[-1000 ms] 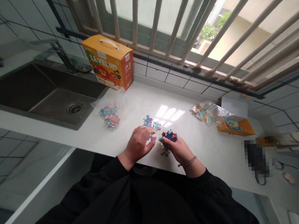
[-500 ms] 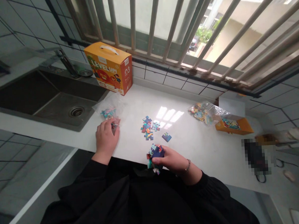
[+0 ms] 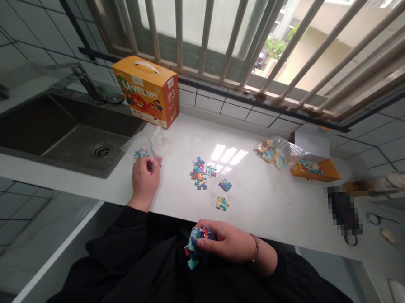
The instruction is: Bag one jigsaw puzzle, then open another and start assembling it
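Observation:
My left hand [image 3: 144, 178] is closed on a clear plastic bag of puzzle pieces [image 3: 145, 147] near the sink's edge of the white counter [image 3: 259, 198]. My right hand [image 3: 224, 241] sits low, off the counter's front edge over my lap, gripping a stack of puzzle pieces [image 3: 196, 244]. Between the hands, a small cluster of joined pieces [image 3: 201, 172] lies on the counter. Two single pieces lie near it, a blue piece [image 3: 225, 185] and a multicoloured piece [image 3: 222, 203].
An orange puzzle box [image 3: 147, 90] stands at the back by the barred window. A steel sink [image 3: 59, 129] lies to the left. At the right are a second bag of pieces [image 3: 273, 151], an open orange tray [image 3: 315, 169] and a dark blurred object [image 3: 345, 212].
My left hand moved left from the middle pieces to the plastic bag and closed on it. My right hand drew back off the counter with its stack, leaving two single pieces behind.

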Available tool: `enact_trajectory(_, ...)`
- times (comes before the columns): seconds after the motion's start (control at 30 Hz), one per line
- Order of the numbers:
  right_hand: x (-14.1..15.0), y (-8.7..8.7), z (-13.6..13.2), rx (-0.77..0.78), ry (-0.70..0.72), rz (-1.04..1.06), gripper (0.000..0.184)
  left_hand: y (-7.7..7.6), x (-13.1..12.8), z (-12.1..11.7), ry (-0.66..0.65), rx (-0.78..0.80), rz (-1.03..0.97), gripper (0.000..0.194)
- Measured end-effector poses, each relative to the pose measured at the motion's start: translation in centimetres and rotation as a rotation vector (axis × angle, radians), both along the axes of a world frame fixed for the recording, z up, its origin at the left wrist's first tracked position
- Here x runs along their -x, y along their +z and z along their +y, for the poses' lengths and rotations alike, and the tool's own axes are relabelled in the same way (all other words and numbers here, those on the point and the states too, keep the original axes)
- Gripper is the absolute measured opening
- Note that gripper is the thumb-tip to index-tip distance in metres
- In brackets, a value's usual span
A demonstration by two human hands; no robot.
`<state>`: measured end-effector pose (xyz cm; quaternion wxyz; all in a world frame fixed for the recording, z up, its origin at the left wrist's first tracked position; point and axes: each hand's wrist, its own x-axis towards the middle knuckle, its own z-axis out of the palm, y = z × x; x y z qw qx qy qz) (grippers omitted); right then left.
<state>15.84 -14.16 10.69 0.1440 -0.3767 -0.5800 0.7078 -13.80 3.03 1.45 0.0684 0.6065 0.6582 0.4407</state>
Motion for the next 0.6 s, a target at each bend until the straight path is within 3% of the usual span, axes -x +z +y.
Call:
enact_trajectory(0.13, 0.1, 1.2, -0.6, -0.134, 0.0, -0.064, 0.048, 0.1, -0.2, -0.6, 0.019, 0.011, -0.249, 0.015)
enact_trajectory(0.3, 0.3, 0.7, -0.6, -0.147, -0.035, -0.075, 0.047, 0.3, -0.2, -1.5, -0.042, 0.078, -0.523, 0.028)
enact_trajectory(0.47, 0.6, -0.6, -0.2, -0.033, -0.084, -0.068, 0.054, 0.8, 0.8, -3.9, -0.047, 0.11, -0.408, 0.019)
enact_trajectory(0.6, 1.1, -1.3, 0.1, 0.045, -0.109, -0.07, 0.061, 1.2, 1.2, -5.6, -0.141, 0.213, -0.213, 0.04)
